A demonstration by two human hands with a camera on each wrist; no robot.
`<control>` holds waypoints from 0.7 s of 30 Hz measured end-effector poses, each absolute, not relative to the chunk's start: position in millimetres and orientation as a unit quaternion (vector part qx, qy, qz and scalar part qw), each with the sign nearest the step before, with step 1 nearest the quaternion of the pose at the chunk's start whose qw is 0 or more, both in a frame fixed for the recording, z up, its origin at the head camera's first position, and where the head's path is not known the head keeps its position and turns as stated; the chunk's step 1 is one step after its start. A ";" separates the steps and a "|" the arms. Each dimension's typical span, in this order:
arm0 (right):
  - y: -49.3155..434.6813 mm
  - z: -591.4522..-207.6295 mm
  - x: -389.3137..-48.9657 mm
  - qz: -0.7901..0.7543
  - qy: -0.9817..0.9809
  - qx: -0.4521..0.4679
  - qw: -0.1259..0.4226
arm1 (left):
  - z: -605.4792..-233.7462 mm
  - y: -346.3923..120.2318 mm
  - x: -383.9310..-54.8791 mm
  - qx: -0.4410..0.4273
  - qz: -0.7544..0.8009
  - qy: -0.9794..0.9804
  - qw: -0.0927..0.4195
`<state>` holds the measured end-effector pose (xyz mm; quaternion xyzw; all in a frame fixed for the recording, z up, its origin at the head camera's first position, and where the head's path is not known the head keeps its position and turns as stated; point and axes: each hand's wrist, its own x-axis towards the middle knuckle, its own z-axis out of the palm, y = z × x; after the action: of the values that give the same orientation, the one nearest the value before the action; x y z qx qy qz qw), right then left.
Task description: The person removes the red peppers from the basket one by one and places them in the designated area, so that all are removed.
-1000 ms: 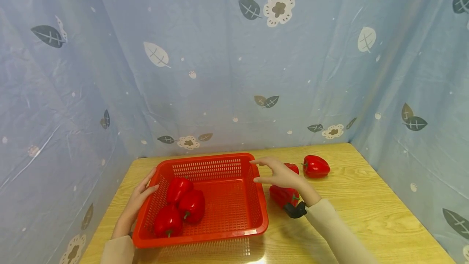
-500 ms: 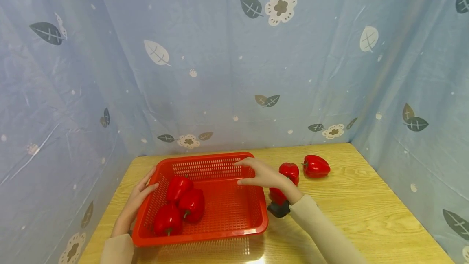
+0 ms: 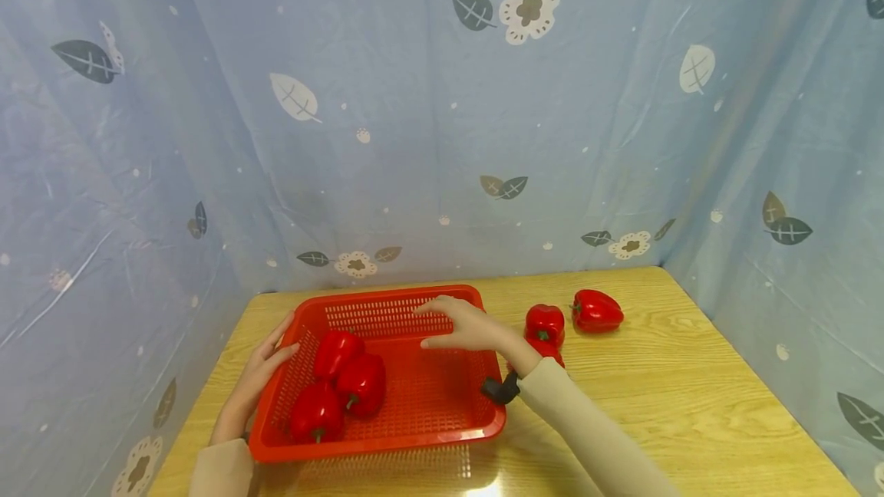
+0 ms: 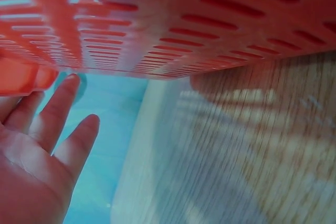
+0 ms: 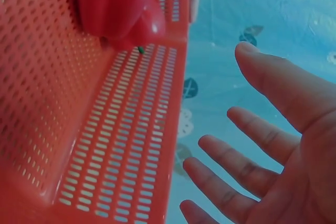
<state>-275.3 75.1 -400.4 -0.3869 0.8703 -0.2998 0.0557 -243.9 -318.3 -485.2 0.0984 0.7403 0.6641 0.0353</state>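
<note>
A red plastic basket (image 3: 407,451) with slotted walls stands on the table. Three red bell peppers (image 3: 362,386) lie in its left part. My left hand (image 3: 252,382) rests at the basket's left rim, fingers extended; the left wrist view shows its fingers (image 4: 58,111) stretched out beside the slotted wall (image 4: 126,30). Over the basket's right half hovers my right hand (image 3: 463,326), nothing in it, thumb and fingers spread apart. In the right wrist view its fingers (image 5: 236,166) are well apart from the bell peppers (image 5: 113,3).
Right of the basket lie more red bell peppers: one (image 3: 597,311) toward the back, another (image 3: 545,322) nearer, and a third (image 3: 549,353) partly hidden by my right forearm. A patterned blue curtain (image 3: 387,136) encloses the wooden table (image 3: 691,397) at the back and sides.
My right hand has moved left from beside the basket's right rim to over its interior, uncovering a pepper behind it. My left hand and the basket have stayed put.
</note>
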 end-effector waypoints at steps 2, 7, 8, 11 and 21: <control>70.9 -401.6 -275.8 -0.291 0.873 -0.387 0.056 | -485.6 -318.6 -244.5 0.100 0.663 0.741 0.036; 60.6 -404.4 -277.5 -0.273 0.878 -0.388 0.058 | -485.9 -318.4 -244.6 0.098 0.664 0.741 0.038; 58.8 -404.6 -277.6 -0.273 0.879 -0.387 0.060 | -485.9 -318.4 -244.6 0.097 0.665 0.740 0.038; 54.1 -405.4 -278.2 -0.274 0.878 -0.387 0.066 | -485.2 -317.9 -244.4 0.098 0.669 0.736 0.039; 36.0 -411.3 -280.7 -0.246 0.880 -0.399 0.071 | -486.8 -319.0 -245.6 0.100 0.660 0.744 0.036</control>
<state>-280.7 36.0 -411.3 -0.3994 0.8804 -0.2456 0.0714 -245.6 -319.0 -486.8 0.0995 0.7440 0.6598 0.0359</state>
